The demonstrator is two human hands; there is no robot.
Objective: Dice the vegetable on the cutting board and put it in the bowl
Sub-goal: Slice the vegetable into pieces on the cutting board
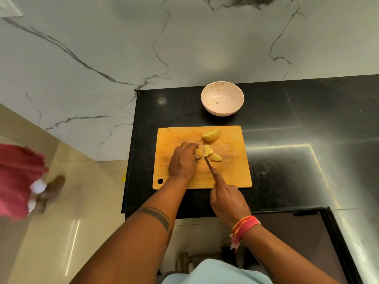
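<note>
Head view, nearest first: the right hand (227, 199) is wrapped round the handle of a small, thin-bladed knife (208, 163), forefinger laid along its spine; the handle itself is hidden in the fist. On the rectangular orange-brown wooden cutting board (231, 173), the left hand (183, 160) curls its fingers over a pale yellow potato piece (198, 152), pinning it. Loose slices (211, 153) lie just right of that hand, and a larger wedge (211, 135) sits towards the board's far edge. The potato looks firm, wet-faced and likely slippery; hold it skin-side, flat face down. Beyond the board stands the round cream speckled bowl (222, 92), holding no dice. Left of the board, a blurred red shape is unreadable.
</note>
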